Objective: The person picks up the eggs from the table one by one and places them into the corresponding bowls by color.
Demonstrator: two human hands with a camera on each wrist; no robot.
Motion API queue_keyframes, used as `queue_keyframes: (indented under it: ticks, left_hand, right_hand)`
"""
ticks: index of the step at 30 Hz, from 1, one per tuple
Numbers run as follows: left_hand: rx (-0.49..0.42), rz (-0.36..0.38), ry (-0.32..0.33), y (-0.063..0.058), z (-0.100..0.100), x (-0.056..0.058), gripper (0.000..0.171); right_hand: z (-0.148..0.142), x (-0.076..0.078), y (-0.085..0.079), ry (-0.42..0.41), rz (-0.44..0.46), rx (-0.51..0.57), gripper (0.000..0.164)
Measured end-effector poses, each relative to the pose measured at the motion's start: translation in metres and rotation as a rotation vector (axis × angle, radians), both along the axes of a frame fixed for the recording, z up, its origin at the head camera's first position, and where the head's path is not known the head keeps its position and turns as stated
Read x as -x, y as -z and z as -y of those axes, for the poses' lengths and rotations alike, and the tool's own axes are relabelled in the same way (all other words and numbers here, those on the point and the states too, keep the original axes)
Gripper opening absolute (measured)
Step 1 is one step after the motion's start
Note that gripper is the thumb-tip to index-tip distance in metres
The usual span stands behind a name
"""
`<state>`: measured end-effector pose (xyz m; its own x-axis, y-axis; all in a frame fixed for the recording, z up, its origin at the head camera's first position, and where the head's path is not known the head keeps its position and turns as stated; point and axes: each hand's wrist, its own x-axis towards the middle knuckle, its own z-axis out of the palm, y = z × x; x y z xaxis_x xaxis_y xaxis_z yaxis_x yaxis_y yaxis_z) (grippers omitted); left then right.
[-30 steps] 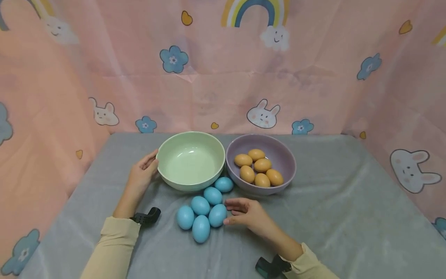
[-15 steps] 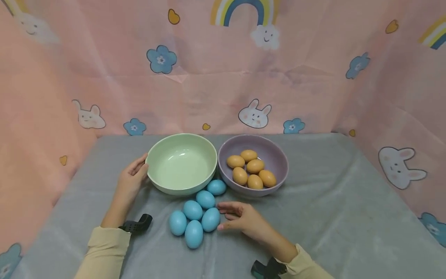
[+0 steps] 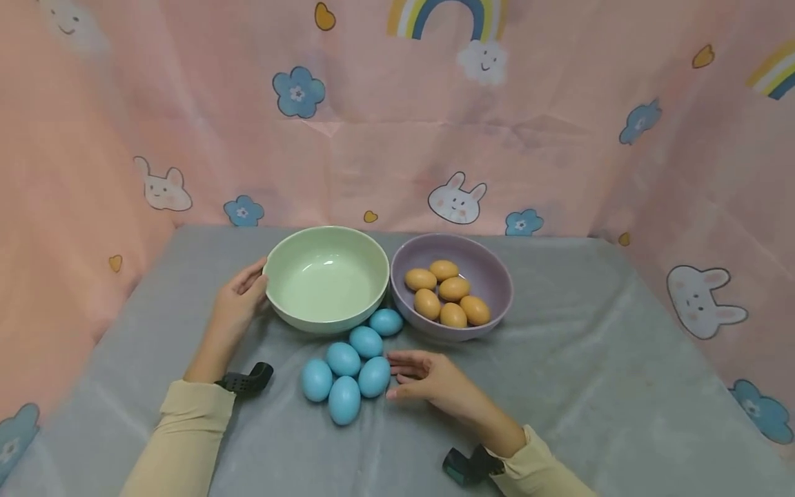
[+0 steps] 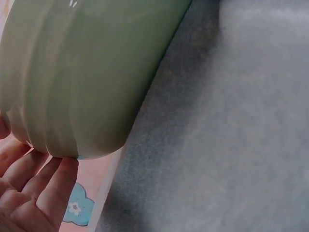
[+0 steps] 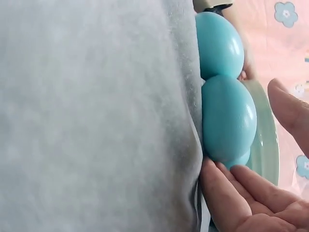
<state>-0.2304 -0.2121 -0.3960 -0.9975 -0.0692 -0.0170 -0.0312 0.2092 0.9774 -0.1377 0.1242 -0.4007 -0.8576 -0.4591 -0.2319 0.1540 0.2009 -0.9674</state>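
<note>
My left hand [image 3: 239, 297] rests with its fingertips against the outer left side of an empty green bowl [image 3: 327, 276]. In the left wrist view, straight fingers [image 4: 57, 186] touch the bowl's outer wall [image 4: 96, 87]. Several blue eggs [image 3: 344, 359] lie in a cluster on the cloth in front of the bowls. My right hand [image 3: 431, 379] is at the cluster's right side, fingertips right at the nearest blue egg [image 3: 374, 377]. Seen from the right wrist, the fingers [image 5: 224, 193] reach the lower end of an egg [image 5: 229, 118], while the thumb [image 5: 289, 111] stands apart from it.
A purple bowl [image 3: 499, 290] holding several brown eggs [image 3: 455, 289] stands right beside the green one. Grey cloth [image 3: 596, 373] covers the table. Behind it hangs a pink printed curtain [image 3: 373, 159]. Each wrist wears a black camera mount [image 3: 251, 379].
The head view has shifted a little, so everything sits slightly differently in the picture. Hands, bowls and eggs keep their places relative to one another.
</note>
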Motion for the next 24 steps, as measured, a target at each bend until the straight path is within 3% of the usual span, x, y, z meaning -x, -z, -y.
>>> queue_keyframes:
  ticks: [6,10,18,24]
  left_hand:
    - [-0.015,0.003,0.022,-0.004,0.004,0.001,0.054]
    - [-0.041,-0.002,0.019,-0.003,0.006,0.002,0.054]
    - [-0.03,-0.011,0.013,-0.006,0.005,0.006,0.055]
    - [-0.026,-0.002,0.008,-0.004,0.004,0.003,0.053]
  right_hand:
    - [0.001,0.002,-0.004,-0.09,-0.021,-0.004,0.081]
    - [0.004,0.004,-0.007,-0.114,-0.038,-0.04,0.08]
    - [0.023,0.008,-0.014,0.068,-0.107,-0.179,0.062]
    - [0.027,0.005,-0.007,0.135,-0.111,-0.163,0.064]
